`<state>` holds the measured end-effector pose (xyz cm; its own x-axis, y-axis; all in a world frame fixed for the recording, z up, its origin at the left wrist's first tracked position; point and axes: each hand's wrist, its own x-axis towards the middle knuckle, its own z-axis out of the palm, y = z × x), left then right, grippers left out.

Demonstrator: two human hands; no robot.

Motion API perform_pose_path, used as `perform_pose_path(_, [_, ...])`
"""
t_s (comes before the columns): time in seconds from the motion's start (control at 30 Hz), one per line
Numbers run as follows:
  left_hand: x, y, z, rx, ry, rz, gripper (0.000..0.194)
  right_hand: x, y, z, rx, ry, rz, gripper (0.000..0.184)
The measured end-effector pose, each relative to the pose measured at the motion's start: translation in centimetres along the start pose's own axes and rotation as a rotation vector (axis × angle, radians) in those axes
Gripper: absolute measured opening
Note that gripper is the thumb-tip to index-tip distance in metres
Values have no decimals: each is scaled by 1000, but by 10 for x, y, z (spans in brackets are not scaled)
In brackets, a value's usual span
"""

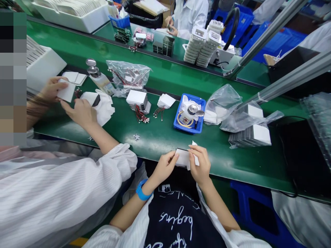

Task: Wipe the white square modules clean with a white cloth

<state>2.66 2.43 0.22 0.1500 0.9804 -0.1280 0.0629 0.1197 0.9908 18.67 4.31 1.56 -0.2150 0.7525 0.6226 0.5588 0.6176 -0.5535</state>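
Observation:
My left hand point(166, 166), with a blue band on its wrist, pinches the left side of a flat white panel with a dark edge point(182, 157). At the panel's right side, my right hand point(200, 163) holds a crumpled white cloth point(196, 159) against it. Both hands are just over the table's front edge. Beyond them stands a blue tray point(190, 129) with a pump bottle point(186, 116), a yellow loop and white cloth in it. Left of the tray lie a small pile of white panels point(166, 100) and a taller stack point(137, 98), both with red and black wires.
At my left, a co-worker's hands point(82, 112) hold a white panel over a cloth point(106, 109). Bagged panel stacks point(261, 135) stand at right. A pump bottle point(103, 82) and a bag of wired parts point(130, 77) stand back left. A metal post point(289, 81) slants across the right.

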Motion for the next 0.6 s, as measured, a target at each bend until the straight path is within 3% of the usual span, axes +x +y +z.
perform_pose_path(0.17, [-7,10,0,123,-31,63,34,14,5,-6,-19,-281,-119,26])
perform_pose_path(0.6, [-12,20,-3,277,-52,126,27,12,0,-1,-15,-249,-144,22])
